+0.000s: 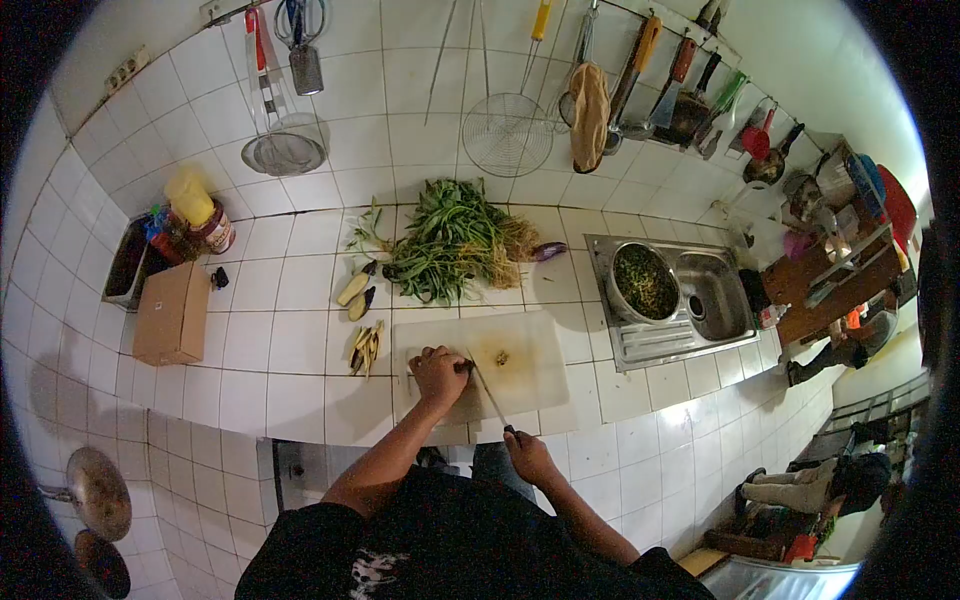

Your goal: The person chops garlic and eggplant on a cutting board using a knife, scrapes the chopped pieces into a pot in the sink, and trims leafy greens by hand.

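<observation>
Near lower centre, gripping 1 knife (489, 394) by its handle with the right hand (530, 459); probably light, stiff, best held there. Steadying 1 small dark piece (465, 367) on the cutting board (536, 345) with the curled left hand (437, 378); likely soft, slippery. Mostly hidden, too small to identify.

You're in a kitchen: a white-tiled bench (245, 340) with a steel sink (712, 300) set into it, strainers (285, 153) and spatulas (672, 90) hanging along the tiled wall, leafy greens (450, 235) beside a cutting board (535, 350), and pans (99, 492) hung low at your left.
</observation>
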Action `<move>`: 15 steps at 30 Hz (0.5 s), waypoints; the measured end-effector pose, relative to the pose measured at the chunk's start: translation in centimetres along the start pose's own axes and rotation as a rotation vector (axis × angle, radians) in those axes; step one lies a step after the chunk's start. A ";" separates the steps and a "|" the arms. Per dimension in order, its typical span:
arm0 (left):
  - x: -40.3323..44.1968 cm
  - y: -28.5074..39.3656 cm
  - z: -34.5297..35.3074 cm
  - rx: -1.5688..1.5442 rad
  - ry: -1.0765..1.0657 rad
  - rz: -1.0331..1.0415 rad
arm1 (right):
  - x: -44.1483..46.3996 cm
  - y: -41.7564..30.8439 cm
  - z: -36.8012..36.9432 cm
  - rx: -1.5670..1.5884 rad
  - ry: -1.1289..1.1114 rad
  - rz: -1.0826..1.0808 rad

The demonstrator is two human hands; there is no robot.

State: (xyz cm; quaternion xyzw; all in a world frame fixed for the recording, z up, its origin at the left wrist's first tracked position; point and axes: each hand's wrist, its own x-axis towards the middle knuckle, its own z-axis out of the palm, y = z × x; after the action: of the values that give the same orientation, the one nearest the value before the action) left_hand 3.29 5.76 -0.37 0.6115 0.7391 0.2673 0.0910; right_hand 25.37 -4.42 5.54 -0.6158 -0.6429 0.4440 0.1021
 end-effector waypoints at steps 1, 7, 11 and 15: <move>0.0 0.0 -0.1 0.002 -0.002 0.001 | 0.0 -0.2 -0.2 0.006 -0.003 -0.008; 0.3 -0.6 0.4 -0.023 -0.041 0.024 | 1.6 1.1 0.0 0.020 -0.106 -0.042; 0.6 -0.3 -0.3 -0.018 -0.076 0.028 | 2.7 1.0 0.5 0.003 -0.060 -0.084; 0.9 -0.4 0.3 0.025 -0.116 -0.019 | 2.3 1.0 0.7 -0.088 0.025 -0.084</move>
State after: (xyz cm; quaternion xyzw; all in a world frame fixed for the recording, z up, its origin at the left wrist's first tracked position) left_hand 2.87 6.60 -0.62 0.6201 0.7415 0.2215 0.1286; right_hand 25.08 -2.84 3.41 -0.5975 -0.6858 0.4029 0.1017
